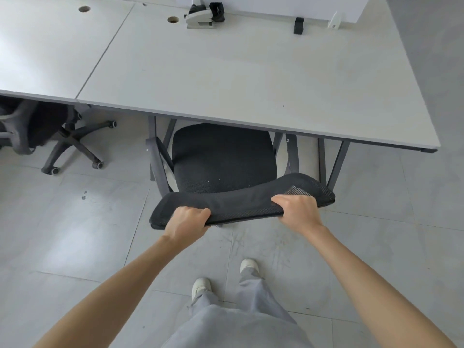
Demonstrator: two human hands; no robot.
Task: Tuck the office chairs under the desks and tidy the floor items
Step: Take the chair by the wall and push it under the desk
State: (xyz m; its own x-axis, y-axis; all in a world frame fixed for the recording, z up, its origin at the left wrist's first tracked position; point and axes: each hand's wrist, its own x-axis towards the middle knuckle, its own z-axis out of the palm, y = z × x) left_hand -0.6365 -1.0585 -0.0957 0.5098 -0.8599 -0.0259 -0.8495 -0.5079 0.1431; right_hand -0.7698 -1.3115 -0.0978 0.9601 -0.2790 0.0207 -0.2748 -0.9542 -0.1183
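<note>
From the head camera, the person is standing over a black mesh office chair (223, 159), both arms reaching forward. The left hand (187, 222) is gripping the top edge of the chair's backrest (241, 202) near its 9 o'clock end, fingers curling tight around the rim. The right hand (295, 209) is gripping the same edge toward 3 o'clock, fingers wrapping over it. The seat is sitting partly beneath the front edge of the white desk (251, 71), at 12 o'clock from the hands. A second chair (50, 129) is lying at 10 o'clock, its wheeled base showing under the neighbouring desk (50, 46). White shoes (200, 285) are standing on the grey tiled floor (75, 234) at 6 o'clock.
</note>
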